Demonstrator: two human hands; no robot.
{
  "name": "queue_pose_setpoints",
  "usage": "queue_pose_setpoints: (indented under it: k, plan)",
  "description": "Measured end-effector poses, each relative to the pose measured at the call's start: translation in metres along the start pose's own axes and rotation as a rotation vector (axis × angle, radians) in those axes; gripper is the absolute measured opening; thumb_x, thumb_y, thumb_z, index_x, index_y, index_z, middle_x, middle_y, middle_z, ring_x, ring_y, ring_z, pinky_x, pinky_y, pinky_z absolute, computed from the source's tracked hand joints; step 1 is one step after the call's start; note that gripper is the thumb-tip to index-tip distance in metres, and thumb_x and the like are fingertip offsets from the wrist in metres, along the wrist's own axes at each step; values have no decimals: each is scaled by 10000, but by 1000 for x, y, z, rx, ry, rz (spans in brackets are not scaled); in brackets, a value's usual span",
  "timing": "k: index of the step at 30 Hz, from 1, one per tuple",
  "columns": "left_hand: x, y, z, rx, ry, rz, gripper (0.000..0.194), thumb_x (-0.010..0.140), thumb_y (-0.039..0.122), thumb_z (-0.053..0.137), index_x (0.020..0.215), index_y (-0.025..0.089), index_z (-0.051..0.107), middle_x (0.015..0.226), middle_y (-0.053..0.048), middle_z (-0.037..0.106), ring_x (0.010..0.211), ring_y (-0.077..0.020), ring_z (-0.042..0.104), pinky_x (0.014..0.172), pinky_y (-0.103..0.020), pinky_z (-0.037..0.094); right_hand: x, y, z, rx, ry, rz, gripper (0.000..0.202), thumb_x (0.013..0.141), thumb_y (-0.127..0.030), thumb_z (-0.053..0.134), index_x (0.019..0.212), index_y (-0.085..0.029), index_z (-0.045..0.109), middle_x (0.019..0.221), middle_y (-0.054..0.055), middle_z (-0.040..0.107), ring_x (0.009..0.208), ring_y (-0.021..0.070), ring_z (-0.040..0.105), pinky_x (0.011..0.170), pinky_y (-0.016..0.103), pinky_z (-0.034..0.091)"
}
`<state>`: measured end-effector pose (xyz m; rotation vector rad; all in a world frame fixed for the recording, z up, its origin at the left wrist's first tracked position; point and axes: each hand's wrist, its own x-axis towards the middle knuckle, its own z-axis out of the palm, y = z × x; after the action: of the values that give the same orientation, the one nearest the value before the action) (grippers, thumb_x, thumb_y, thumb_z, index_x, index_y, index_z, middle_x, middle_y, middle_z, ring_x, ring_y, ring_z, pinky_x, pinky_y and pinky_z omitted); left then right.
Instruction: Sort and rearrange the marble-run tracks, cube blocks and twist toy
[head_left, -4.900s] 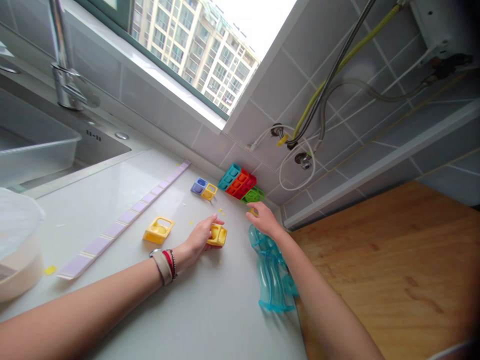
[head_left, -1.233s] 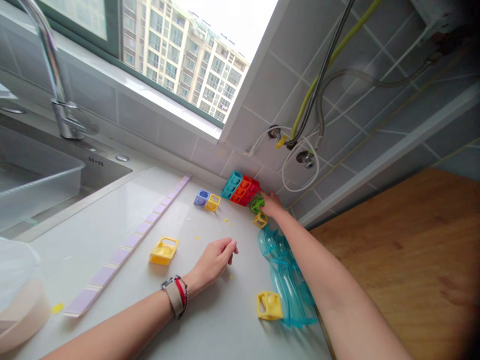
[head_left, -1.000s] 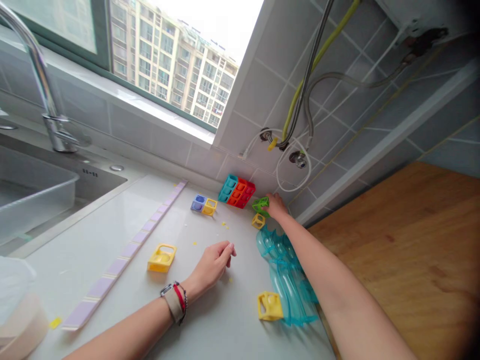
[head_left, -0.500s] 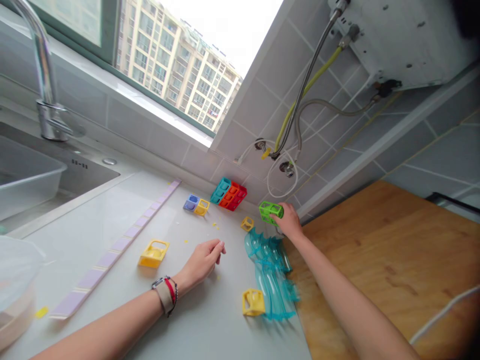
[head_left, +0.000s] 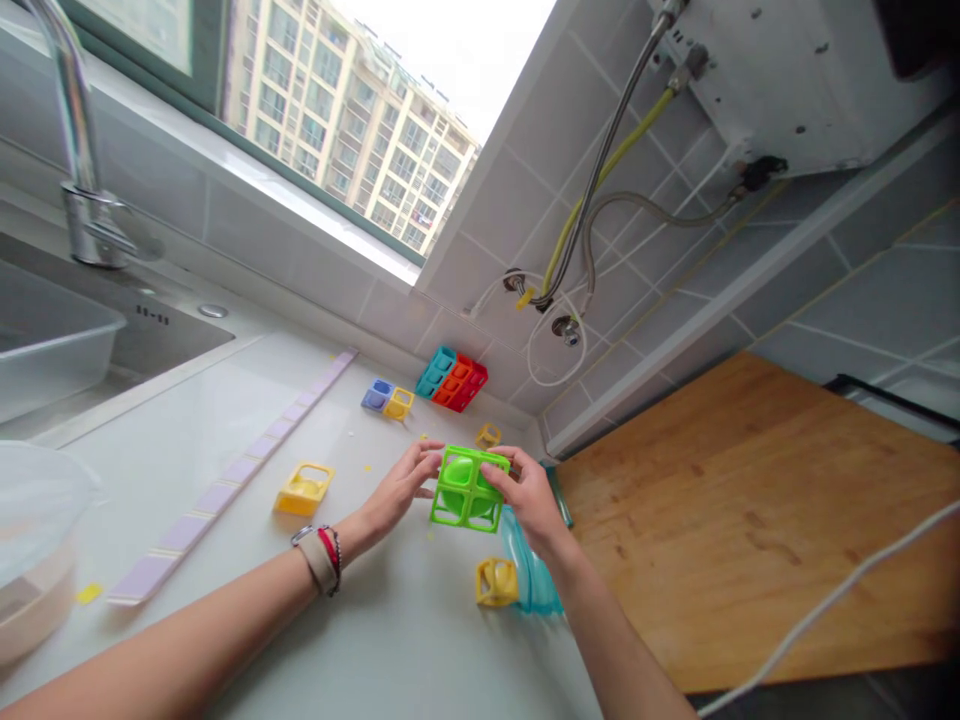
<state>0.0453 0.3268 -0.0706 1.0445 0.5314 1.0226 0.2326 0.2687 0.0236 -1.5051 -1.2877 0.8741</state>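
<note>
A green block (head_left: 466, 490) of four open squares is gripped at its right side by my right hand (head_left: 529, 490), thumb on its face. My left hand (head_left: 401, 487) is at the block's left edge with fingers apart; whether it touches is hard to tell. Below the block, partly behind my right hand, lie wavy teal pieces (head_left: 534, 580) with a yellow block (head_left: 496, 582) beside them. A small yellow block (head_left: 488, 435) sits behind my right hand. Farther back are a teal and red block group (head_left: 451, 379) and a blue and yellow pair (head_left: 388, 398).
Another yellow block (head_left: 304, 488) and a long lilac strip (head_left: 244, 468) lie on the white counter (head_left: 352, 640). At the left are a sink with a clear tub (head_left: 56, 340) and a round clear container (head_left: 37, 550). A wooden board (head_left: 750, 530) with a white cord is at the right.
My right hand has brought the green block from near the wall leftward and closer, over the counter. My left hand has opened its fingers and is now beside the block.
</note>
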Motion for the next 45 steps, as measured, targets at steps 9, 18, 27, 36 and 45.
queue_pose_setpoints:
  k: [9,18,27,36,45]
  plan:
    - [-1,9,8,-44,127,-65,516,733,527,857,1045,154,685,975,-83,762,818,-234,715,734,-305,549,-1,54,78,277,385,-47,573,790,-535,798,1227,-202,634,1050,55,662,873,190,649,758,299,549]
    - [2,5,-1,60,263,-56,511,736,493,875,1062,137,708,976,-84,764,746,-187,709,695,-272,566,-17,72,98,536,206,-79,404,901,-519,681,1156,-206,686,1066,61,745,939,221,696,825,326,556]
    - [-4,12,-3,-122,87,-194,515,844,549,782,1168,157,701,967,-100,780,808,-245,757,679,-305,605,-13,65,94,988,186,219,381,846,-561,694,930,-190,717,835,40,743,721,203,673,573,286,531]
    - [-4,29,-7,-443,169,-304,437,943,539,659,1182,174,692,878,-44,738,665,-184,722,598,-309,622,-14,61,94,1189,203,354,345,866,-518,656,989,-200,711,825,37,737,649,169,643,495,235,478]
    - [-2,40,-5,-247,235,-211,407,946,571,611,1068,193,698,956,-77,766,933,-285,774,808,-417,620,-12,73,100,903,302,286,448,851,-615,653,1060,-224,721,979,60,761,775,199,675,526,233,481]
